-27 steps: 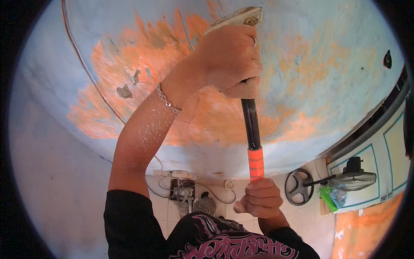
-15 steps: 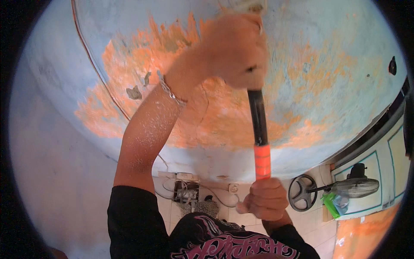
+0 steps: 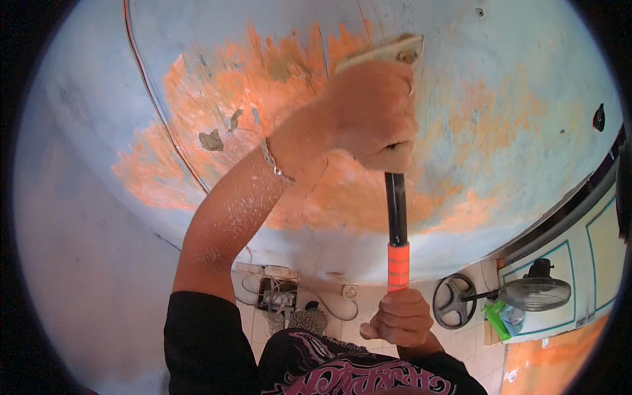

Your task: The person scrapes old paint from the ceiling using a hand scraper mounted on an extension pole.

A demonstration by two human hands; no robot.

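Both my hands grip a long-handled scraper with a black shaft (image 3: pixel 397 214), an orange grip (image 3: pixel 397 264) and a wide, pale, dusty head (image 3: pixel 395 51). My left hand (image 3: pixel 375 112) is closed around the upper shaft, just below the head and partly covering it. Lower down, my right hand (image 3: pixel 403 317) wraps the end of the orange grip, its thumb sticking out to the left. The head lies against or close to a pale blue wall (image 3: pixel 500 52), where a broad patch of orange undercoat (image 3: pixel 243 85) shows through. White flecks cover my left forearm.
A thin cable (image 3: pixel 155 105) runs down the wall at left, near a chipped grey spot (image 3: pixel 211 140). Below are a box of cables (image 3: pixel 276 293) and a wall socket (image 3: pixel 349 291). A fan (image 3: pixel 534 293) with a round base lies at right, beside a green bag (image 3: pixel 498 319).
Both hands and the scraper have moved down the wall toward me. More of the pale scraper head shows above my left hand. The whole view has shifted slightly.
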